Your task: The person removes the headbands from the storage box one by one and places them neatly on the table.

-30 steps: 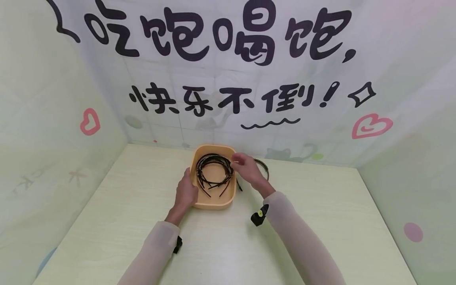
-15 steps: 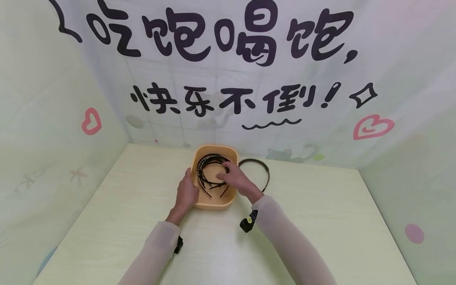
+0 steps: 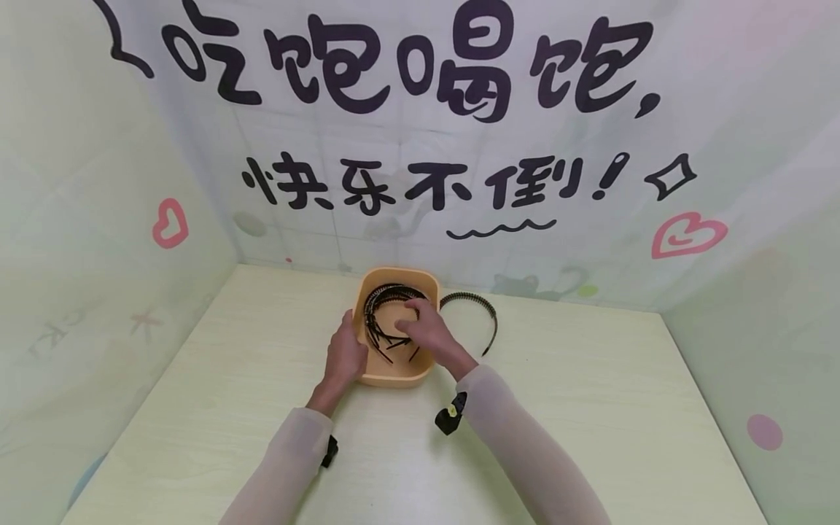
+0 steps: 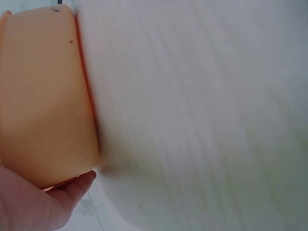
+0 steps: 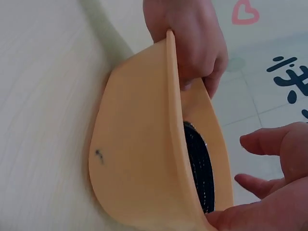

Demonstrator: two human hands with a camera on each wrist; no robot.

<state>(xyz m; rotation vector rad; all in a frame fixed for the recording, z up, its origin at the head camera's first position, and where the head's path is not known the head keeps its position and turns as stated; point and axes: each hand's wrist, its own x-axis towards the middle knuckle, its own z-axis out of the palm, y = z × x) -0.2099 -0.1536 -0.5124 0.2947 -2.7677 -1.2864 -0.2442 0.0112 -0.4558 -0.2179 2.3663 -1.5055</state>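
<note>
An orange plastic bin (image 3: pixel 394 380) stands on the table, with several black toothed headbands (image 3: pixel 370 310) piled in loops inside. My left hand (image 3: pixel 344 354) grips the bin's left wall, thumb inside the rim; the left wrist view shows its fingers against the outside of the bin (image 4: pixel 48 96). Over the bin's right side reaches my right hand (image 3: pixel 429 329). Seen from the right wrist, its fingers (image 5: pixel 264 140) are spread apart with nothing between them, beside the stacked headbands (image 5: pixel 199 166). Another toothed headband (image 3: pixel 471 296) lies on the table just right of the bin.
The pale wooden table (image 3: pixel 590 408) runs back to a printed cloth wall (image 3: pixel 407 138) with large black characters, close behind the bin. Similar cloth walls stand at the left and right. A black wrist camera (image 3: pixel 451 414) sits under the right sleeve.
My right hand has moved left from the bin's right rim to over the headbands inside, uncovering the headband on the table. My left hand keeps its hold on the bin.
</note>
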